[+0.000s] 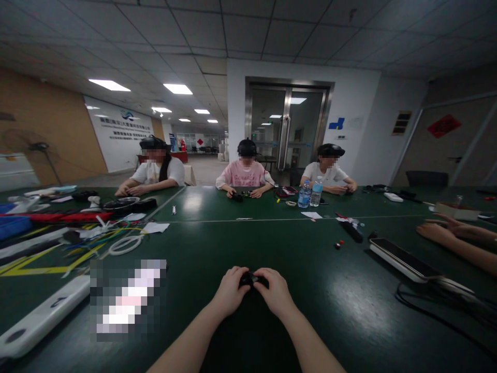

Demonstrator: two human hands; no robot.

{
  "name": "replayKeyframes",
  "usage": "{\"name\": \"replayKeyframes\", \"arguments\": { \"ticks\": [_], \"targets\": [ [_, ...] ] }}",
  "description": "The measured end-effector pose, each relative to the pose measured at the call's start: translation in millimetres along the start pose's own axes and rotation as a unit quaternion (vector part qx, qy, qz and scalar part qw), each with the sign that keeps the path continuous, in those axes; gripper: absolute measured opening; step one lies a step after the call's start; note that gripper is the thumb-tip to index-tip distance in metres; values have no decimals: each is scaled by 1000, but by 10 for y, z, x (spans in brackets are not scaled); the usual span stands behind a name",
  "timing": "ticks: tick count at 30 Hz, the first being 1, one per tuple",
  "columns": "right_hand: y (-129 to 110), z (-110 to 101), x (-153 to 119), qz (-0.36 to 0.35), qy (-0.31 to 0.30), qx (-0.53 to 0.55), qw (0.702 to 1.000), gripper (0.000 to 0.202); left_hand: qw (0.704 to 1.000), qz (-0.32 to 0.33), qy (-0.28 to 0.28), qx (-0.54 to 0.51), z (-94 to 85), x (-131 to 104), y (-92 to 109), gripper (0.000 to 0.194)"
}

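Left hand (232, 291) and right hand (277, 291) grip a small black object (253, 280) over the counter (194, 248), its details unclear; light, even pressure should keep it steady.

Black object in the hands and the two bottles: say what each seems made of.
Black object: probably plastic, dark with pale glints; partly covered, so metal stays possible. Bottles: likely clear, glossy plastic, since their see-through walls catch light.
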State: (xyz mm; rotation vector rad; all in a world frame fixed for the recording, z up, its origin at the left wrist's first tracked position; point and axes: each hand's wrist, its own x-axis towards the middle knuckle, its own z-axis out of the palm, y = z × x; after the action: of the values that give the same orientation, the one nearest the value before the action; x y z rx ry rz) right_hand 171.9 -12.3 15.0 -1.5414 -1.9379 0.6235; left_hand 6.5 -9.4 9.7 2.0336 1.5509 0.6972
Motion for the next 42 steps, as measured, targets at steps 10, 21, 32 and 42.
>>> {"name": "replayKeyframes", "arguments": {
  "ticks": [10, 21, 32, 42],
  "targets": [
    [-15, 9, -5, 21, 0, 24, 999, 26, 1000, -7, -3, -2, -4, -6, 2, 42],
    [44, 26, 38, 28, 42, 84, 995, 26, 999, 2, 7, -46, -3, 3, -14, 42],
    [18, 58, 9, 41, 9, 22, 999, 24, 996, 16, 26, -84, 53, 29, -95, 42],
    [59, -26, 1, 10, -20, 76, 997, 30, 998, 20, 25, -47, 54, 22, -86, 39]
  ]
}}
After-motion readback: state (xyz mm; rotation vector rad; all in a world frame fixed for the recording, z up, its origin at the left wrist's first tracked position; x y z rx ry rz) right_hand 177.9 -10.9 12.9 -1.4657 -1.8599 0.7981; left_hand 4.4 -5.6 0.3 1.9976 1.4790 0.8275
